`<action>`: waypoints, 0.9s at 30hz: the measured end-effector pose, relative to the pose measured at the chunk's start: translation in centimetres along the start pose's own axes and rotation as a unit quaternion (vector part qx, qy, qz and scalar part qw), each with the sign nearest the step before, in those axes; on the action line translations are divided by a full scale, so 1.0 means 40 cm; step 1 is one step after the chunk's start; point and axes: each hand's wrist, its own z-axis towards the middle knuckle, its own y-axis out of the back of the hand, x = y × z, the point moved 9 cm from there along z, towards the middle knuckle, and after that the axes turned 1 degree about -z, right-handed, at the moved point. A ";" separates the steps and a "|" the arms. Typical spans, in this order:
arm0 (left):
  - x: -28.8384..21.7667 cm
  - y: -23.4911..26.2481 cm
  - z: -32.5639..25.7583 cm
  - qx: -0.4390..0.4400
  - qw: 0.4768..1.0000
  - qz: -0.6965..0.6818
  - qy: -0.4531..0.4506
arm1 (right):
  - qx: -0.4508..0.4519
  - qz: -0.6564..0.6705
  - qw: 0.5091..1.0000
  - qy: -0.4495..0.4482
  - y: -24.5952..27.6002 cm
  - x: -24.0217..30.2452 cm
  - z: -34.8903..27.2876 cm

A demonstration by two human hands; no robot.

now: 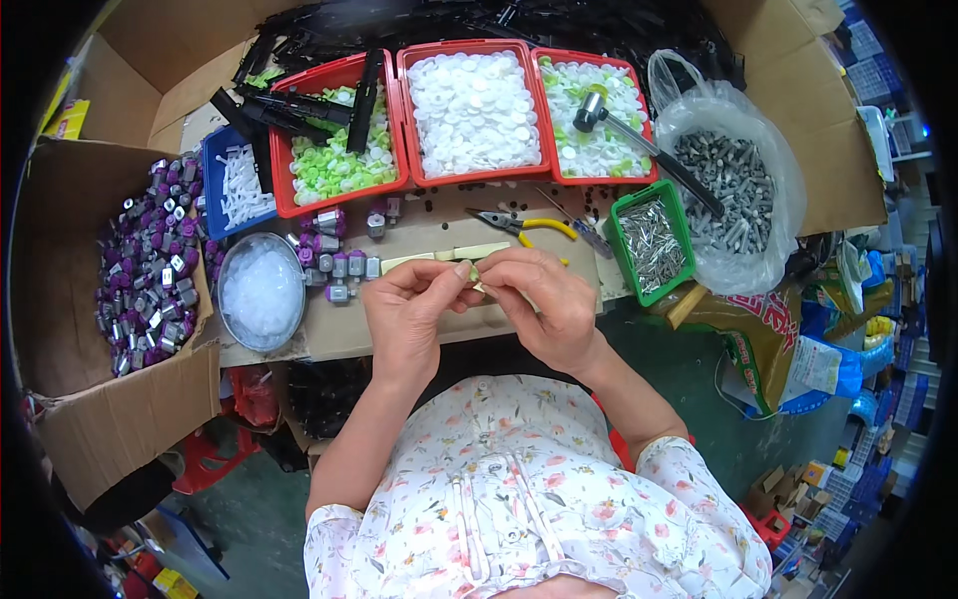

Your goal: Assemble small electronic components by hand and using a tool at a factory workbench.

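Fingers (451,283) hide tiny part (473,272)

I'm looking down at a small assembly workshop, a hand-piecework station. Beyond my grip, red trays (469,110) brim with white and green plastic caps, and a green bin (654,245) to its right holds metal pins beside a plastic bag (733,190) of grey parts. Left of the grip a cardboard box (110,299) is heaped with purple-and-grey finished pieces. A hammer (639,140) and yellow-handled pliers (524,225) lie on the cardboard-covered counter (339,329).
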 end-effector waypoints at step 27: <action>-0.033 -0.016 -0.028 0.098 0.991 0.018 -0.094 | 0.039 0.084 0.989 -0.119 -0.017 -0.058 -0.007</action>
